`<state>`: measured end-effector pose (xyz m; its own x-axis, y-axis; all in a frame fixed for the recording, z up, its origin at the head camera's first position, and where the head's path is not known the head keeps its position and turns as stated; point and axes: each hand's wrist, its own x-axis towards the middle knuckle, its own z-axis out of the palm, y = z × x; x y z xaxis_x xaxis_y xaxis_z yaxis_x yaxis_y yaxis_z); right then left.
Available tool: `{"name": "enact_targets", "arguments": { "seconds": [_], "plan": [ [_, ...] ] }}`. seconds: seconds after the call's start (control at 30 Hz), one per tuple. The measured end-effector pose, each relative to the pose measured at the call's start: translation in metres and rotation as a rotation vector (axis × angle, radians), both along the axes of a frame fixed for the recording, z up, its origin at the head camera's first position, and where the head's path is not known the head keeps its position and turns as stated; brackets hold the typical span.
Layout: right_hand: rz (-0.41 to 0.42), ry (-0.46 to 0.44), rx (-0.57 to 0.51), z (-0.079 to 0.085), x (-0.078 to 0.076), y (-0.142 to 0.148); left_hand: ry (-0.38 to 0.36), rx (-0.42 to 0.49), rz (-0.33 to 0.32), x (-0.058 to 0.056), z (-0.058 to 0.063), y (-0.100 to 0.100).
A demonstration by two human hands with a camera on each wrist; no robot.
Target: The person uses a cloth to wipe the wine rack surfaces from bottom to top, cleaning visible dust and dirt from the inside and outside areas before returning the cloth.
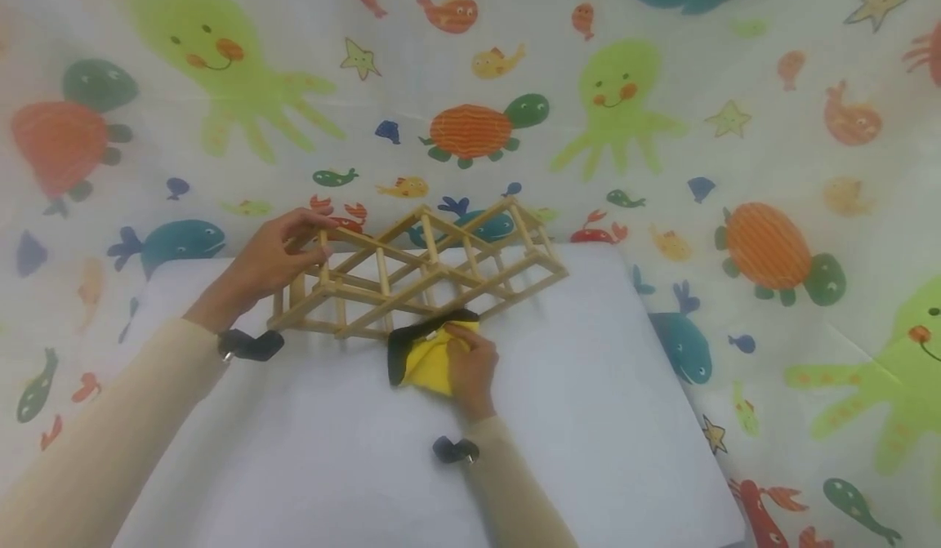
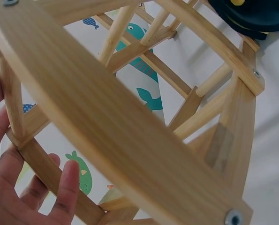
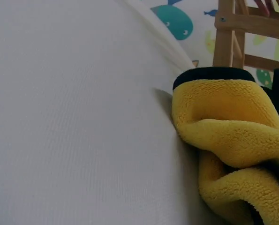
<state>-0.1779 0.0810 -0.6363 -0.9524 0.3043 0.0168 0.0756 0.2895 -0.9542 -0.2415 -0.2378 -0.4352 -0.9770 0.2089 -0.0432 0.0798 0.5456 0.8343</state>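
Note:
A wooden lattice rack (image 1: 382, 272) of crossed slats and round dowels stretches across the back of the white table. My left hand (image 1: 275, 258) grips its left end, thumb and fingers about a dowel at the upper corner. Up close in the left wrist view, a broad slat (image 2: 92, 108) with metal rivets crosses in front of the fingers (image 2: 66, 187). My right hand (image 1: 474, 364) pinches a bunched yellow cloth (image 1: 429, 364) with a dark edge, close to the rack's lower front slats. Fleecy folds of that cloth (image 3: 228, 140) fill the right wrist view's right side; the right hand is hidden there.
The white tabletop (image 1: 353, 450) lies under the rack and both forearms. Behind and around it hangs a curtain (image 1: 507, 50) printed with sea animals, close to the table's back edge. Dark camera mounts (image 1: 251, 345) sit at both wrists.

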Motion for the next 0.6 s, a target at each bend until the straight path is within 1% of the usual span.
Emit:
{"name": "enact_targets", "arguments": {
  "seconds": [0.1,0.2,0.27,0.33,0.43,0.53,0.6],
  "plan": [
    [-0.052,-0.002,0.081,-0.012,-0.002,0.007,-0.002,0.016,-0.009,-0.002,-0.003,0.000],
    [-0.102,0.001,0.094,-0.017,-0.002,0.016,-0.003,0.015,-0.013,-0.004,-0.004,0.001],
    [-0.138,0.014,0.069,-0.017,-0.001,0.021,-0.002,0.015,-0.010,-0.004,-0.004,0.000],
    [-0.188,0.065,0.028,-0.015,0.000,0.026,-0.003,0.015,-0.010,-0.004,-0.004,0.001],
    [-0.314,0.174,-0.054,-0.007,0.000,0.036,-0.001,0.025,-0.016,-0.004,-0.003,0.000],
    [-0.442,0.272,-0.083,0.003,-0.006,0.051,0.000,0.027,-0.020,-0.003,-0.001,-0.002],
    [-0.494,0.304,-0.077,0.010,-0.011,0.061,-0.003,0.024,-0.016,-0.002,0.001,-0.003]
  ]
}}
